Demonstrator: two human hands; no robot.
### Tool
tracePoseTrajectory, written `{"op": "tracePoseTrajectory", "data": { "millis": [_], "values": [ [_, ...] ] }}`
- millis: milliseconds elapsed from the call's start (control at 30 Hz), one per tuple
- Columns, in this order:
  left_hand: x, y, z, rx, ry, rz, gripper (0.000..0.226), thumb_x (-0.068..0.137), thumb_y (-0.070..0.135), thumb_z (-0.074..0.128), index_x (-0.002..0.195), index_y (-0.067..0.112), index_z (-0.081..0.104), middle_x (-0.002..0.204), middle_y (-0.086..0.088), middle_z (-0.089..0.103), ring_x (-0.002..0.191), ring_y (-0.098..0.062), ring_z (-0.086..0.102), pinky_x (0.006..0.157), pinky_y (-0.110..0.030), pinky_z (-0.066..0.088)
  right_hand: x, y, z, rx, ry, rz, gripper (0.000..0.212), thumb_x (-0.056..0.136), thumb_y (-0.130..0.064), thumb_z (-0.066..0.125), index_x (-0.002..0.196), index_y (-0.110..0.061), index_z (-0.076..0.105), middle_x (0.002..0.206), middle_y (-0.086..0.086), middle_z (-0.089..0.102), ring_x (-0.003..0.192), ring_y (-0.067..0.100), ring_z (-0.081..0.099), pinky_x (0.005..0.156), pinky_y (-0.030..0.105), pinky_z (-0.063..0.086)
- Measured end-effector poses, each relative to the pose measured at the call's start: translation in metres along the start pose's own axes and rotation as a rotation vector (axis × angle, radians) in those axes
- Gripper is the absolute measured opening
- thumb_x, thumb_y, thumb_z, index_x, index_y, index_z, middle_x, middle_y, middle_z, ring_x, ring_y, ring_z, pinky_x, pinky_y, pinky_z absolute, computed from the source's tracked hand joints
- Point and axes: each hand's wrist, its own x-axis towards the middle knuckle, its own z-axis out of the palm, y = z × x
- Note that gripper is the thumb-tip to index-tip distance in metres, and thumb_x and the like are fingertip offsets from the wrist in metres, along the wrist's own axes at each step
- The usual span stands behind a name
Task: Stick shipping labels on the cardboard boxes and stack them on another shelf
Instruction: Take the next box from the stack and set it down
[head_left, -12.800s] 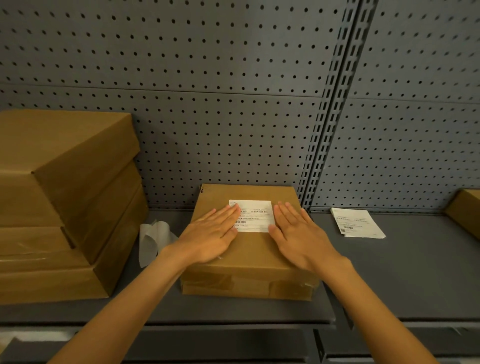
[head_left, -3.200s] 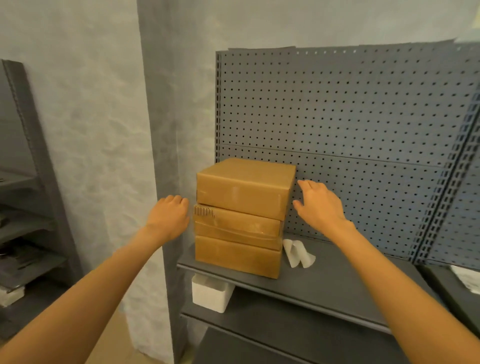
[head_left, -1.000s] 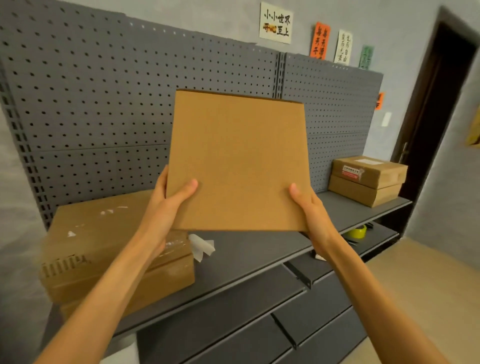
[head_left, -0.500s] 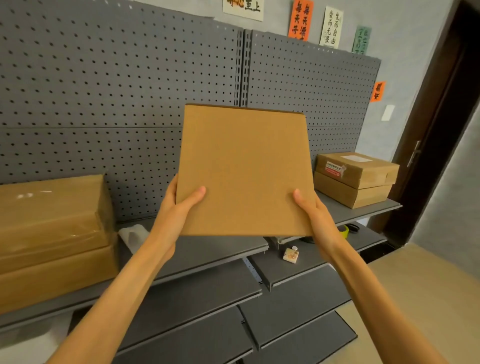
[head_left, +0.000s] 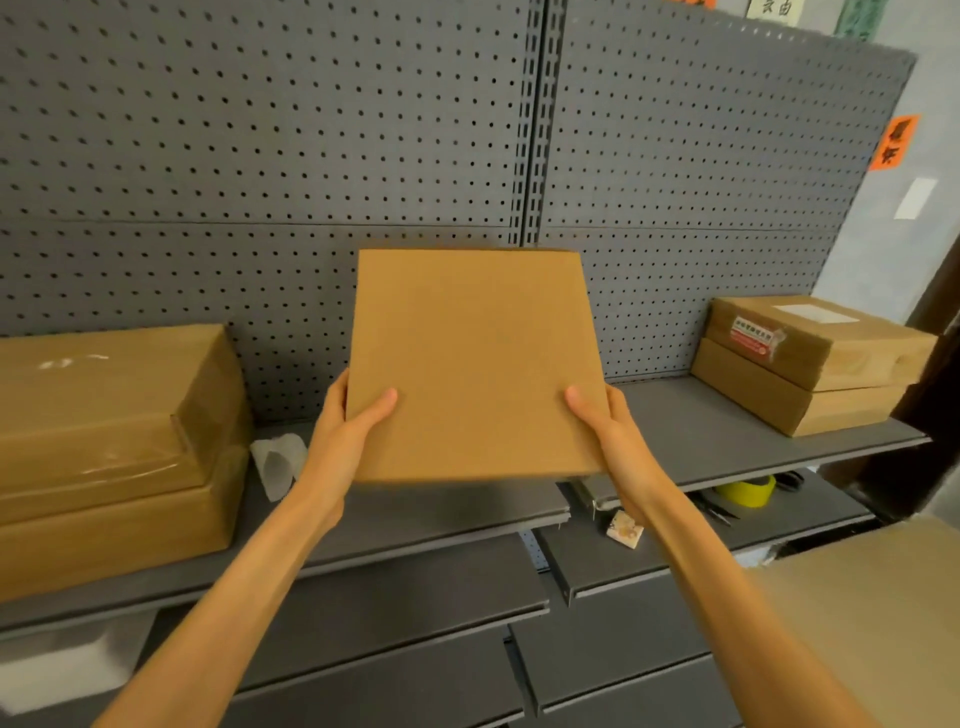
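Cardboard box (head_left: 475, 364) held in the air before the grey pegboard (head_left: 260, 130), left hand (head_left: 348, 434) and right hand (head_left: 610, 431) gripping its lower corners, thumbs on the facing side. Bare shelf (head_left: 675, 436) lies beneath, between two stacked boxes (head_left: 109, 436) leftward and two labelled boxes (head_left: 815, 364) at the right edge.

Both forearms are bare and extend forward and upward from the lower edge of the view, converging slightly toward the middle. The left hand (head_left: 349, 427) grips the lower left edge of a cardboard box (head_left: 475, 364), thumb laid flat across its near face, fingers hidden behind it. The right hand (head_left: 609, 426) grips the lower right edge the same way, thumb on the face, fingers out of sight behind. Both wrists are roughly level, holding the box clear of any surface.
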Motion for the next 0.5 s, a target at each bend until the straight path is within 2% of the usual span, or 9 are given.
{"op": "tracePoseTrajectory", "data": {
  "millis": [133, 300, 400, 500],
  "values": [
    [0.030, -0.021, -0.012, 0.083, 0.047, -0.112, 0.061, 0.089, 0.037, 0.061, 0.140, 0.022, 0.033, 0.118, 0.006, 0.052, 0.089, -0.003, 0.052, 0.071, -0.023, 0.042, 0.040, 0.017, 0.017, -0.041, -0.062, 0.076, 0.059, 0.087, -0.045, 0.060, 0.135, -0.017, 0.040, 0.120, -0.004, 0.060, 0.103, 0.011, 0.062, 0.074, 0.021, 0.048],
    [0.057, -0.045, -0.022, 0.129, 0.073, -0.380, 0.062, 0.087, 0.038, 0.063, 0.138, 0.014, 0.037, 0.128, -0.006, 0.054, 0.097, -0.022, 0.053, 0.081, -0.036, 0.042, 0.075, 0.040, 0.034, -0.071, -0.113, 0.228, 0.043, 0.089, -0.040, 0.061, 0.122, -0.016, 0.051, 0.103, -0.007, 0.064, 0.091, 0.010, 0.063, 0.066, 0.021, 0.047],
    [0.068, -0.055, -0.024, 0.152, 0.078, -0.438, 0.063, 0.087, 0.039, 0.064, 0.137, 0.013, 0.038, 0.126, -0.007, 0.055, 0.096, -0.023, 0.053, 0.081, -0.036, 0.042, 0.094, 0.053, 0.037, -0.091, -0.132, 0.306, 0.050, 0.086, -0.041, 0.064, 0.125, -0.010, 0.056, 0.108, 0.000, 0.067, 0.096, 0.017, 0.065, 0.073, 0.027, 0.051],
    [0.077, -0.063, -0.025, 0.155, 0.082, -0.469, 0.064, 0.085, 0.040, 0.065, 0.137, 0.012, 0.040, 0.115, -0.005, 0.056, 0.092, -0.022, 0.055, 0.081, -0.036, 0.043, 0.106, 0.060, 0.040, -0.101, -0.148, 0.356, 0.049, 0.086, -0.039, 0.064, 0.125, -0.010, 0.057, 0.111, 0.004, 0.067, 0.096, 0.018, 0.065, 0.070, 0.027, 0.050]
  ]
}}
